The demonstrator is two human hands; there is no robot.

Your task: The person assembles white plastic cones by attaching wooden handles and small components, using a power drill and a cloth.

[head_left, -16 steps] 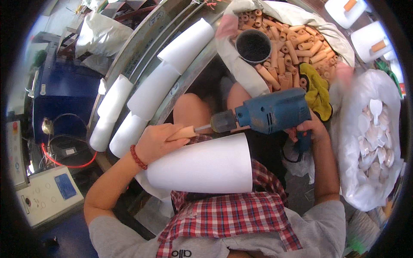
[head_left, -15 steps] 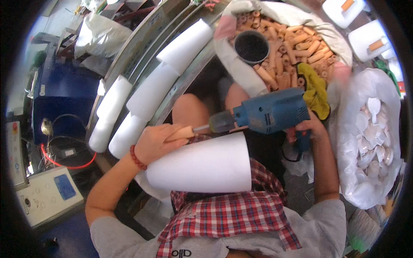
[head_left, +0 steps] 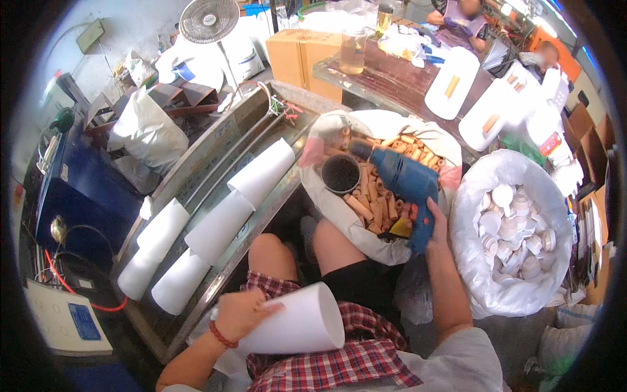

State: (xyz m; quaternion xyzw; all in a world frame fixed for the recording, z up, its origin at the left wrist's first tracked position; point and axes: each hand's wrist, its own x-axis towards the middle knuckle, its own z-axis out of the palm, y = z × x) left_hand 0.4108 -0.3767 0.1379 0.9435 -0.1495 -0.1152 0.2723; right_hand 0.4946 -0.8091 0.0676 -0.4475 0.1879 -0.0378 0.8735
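Note:
My right hand [head_left: 439,225] grips a blue power drill [head_left: 408,175] by its handle, over a cloth sack of small tan wooden handles [head_left: 371,199]. The drill's chuck points left, above a dark-filled round cup [head_left: 341,173] set among the handles. A large white tapered tube [head_left: 294,323] lies across my lap, its wide end to the right. My left hand [head_left: 243,315] has its fingers curled on the tube's narrower part. Whether a wooden handle is still inside that hand is hidden. Part of a yellow-green cloth [head_left: 400,227] shows below the drill.
Several white tapered tubes [head_left: 219,225] lie in a metal-lined trough [head_left: 222,281] on the left. A clear plastic bag of white pieces [head_left: 513,297] stands at right. Beyond are a brown table [head_left: 408,88], a cardboard box [head_left: 304,59], a fan [head_left: 209,21] and other people.
The drill has moved away from the wooden handle by my left hand, forward over the sack. My left hand and the tube sit lower in view; the view has tilted up.

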